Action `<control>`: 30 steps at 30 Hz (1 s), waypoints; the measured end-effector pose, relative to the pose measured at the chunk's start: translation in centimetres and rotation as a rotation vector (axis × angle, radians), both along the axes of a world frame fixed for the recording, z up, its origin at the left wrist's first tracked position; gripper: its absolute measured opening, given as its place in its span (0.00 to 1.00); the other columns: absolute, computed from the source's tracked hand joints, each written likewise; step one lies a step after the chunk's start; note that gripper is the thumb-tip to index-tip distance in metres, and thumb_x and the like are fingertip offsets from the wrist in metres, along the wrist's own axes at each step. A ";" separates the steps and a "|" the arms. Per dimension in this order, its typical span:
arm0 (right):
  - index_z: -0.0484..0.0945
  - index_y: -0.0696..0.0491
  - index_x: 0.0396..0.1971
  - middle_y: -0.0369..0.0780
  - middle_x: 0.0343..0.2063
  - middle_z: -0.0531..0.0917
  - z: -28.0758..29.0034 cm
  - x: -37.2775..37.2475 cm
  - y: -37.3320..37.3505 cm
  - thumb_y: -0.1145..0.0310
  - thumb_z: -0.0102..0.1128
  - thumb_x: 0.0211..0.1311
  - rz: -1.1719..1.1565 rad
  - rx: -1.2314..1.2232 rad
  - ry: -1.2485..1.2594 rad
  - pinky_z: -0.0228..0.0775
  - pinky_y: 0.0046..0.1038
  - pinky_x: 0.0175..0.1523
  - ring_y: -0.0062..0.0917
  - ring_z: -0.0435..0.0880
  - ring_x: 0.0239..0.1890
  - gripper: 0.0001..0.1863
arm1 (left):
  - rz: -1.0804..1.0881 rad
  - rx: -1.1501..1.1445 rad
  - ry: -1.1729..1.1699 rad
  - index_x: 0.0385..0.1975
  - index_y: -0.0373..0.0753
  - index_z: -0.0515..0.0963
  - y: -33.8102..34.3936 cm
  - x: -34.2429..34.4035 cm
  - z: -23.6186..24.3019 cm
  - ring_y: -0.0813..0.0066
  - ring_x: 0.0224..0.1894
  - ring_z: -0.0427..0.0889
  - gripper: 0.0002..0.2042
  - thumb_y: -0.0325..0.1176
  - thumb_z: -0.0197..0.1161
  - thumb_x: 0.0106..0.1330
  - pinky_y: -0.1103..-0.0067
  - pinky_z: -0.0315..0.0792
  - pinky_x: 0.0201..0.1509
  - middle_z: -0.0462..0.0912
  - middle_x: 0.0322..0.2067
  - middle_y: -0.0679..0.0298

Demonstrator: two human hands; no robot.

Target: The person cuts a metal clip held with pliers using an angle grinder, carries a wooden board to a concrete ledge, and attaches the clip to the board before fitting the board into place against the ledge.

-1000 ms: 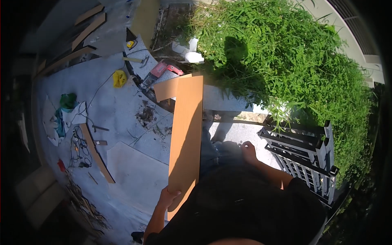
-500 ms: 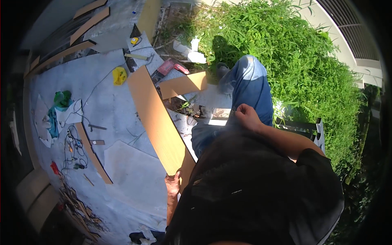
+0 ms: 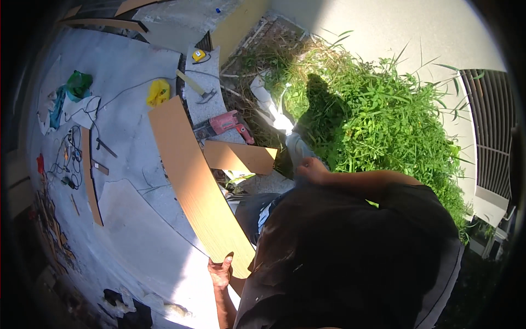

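A long wood-grain board (image 3: pixel 197 186) slants across the front of my body, its near end beside my dark shirt. My left hand (image 3: pixel 221 272) grips its near left edge, thumb on the top face and the other fingers hidden beneath. My right hand (image 3: pixel 312 170) is curled closed in front of my body, close to my jeans leg; whatever its fingers may hold cannot be made out. A shorter wood-grain board (image 3: pixel 241 157) lies just right of the long one. Past it rests a red power tool (image 3: pixel 223 123), on a speckled stone ledge.
A hammer (image 3: pixel 195 86), a yellow tape measure (image 3: pixel 199 55) and a yellow bag (image 3: pixel 158 92) lie beyond the board. Tangled cables (image 3: pixel 71 156) and a narrow strip (image 3: pixel 89 175) are on the floor at left. Green weeds (image 3: pixel 378 118) grow at right, before a wall with a slatted vent (image 3: pixel 491 126).
My view and body have turned, and more wall shows at the far right. The long board stays in my left hand. My right hand, still closed, now covers more of my leg.
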State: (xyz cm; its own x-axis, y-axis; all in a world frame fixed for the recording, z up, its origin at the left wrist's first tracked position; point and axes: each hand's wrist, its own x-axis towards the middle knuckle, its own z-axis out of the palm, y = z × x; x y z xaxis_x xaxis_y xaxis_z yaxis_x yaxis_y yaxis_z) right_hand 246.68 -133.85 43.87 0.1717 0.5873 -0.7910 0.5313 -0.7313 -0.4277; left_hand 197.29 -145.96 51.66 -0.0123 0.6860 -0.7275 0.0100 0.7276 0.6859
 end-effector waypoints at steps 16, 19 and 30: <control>0.88 0.61 0.37 0.54 0.34 0.90 -7.3 34.8 7.5 0.52 0.62 0.65 -0.167 -0.135 0.208 0.79 0.41 0.49 0.42 0.90 0.39 0.24 | -0.531 -0.146 0.309 0.48 0.27 0.86 20.3 37.3 11.4 0.74 0.40 0.90 0.34 0.59 0.78 0.60 0.75 0.82 0.51 0.94 0.38 0.59; 0.84 0.60 0.37 0.42 0.27 0.86 -7.1 38.5 11.0 0.58 0.61 0.66 -0.151 -0.101 0.196 0.77 0.34 0.38 0.29 0.85 0.30 0.18 | -0.684 -0.072 0.356 0.48 0.21 0.82 25.6 41.2 12.1 0.72 0.42 0.92 0.38 0.61 0.73 0.64 0.76 0.83 0.51 0.94 0.39 0.61; 0.85 0.61 0.34 0.36 0.25 0.83 -9.0 51.1 22.3 0.62 0.62 0.65 -0.669 0.073 0.052 0.72 0.30 0.35 0.22 0.78 0.27 0.15 | -0.982 0.053 0.454 0.47 0.21 0.79 41.4 49.1 0.8 0.72 0.41 0.91 0.36 0.58 0.73 0.66 0.76 0.81 0.49 0.94 0.40 0.67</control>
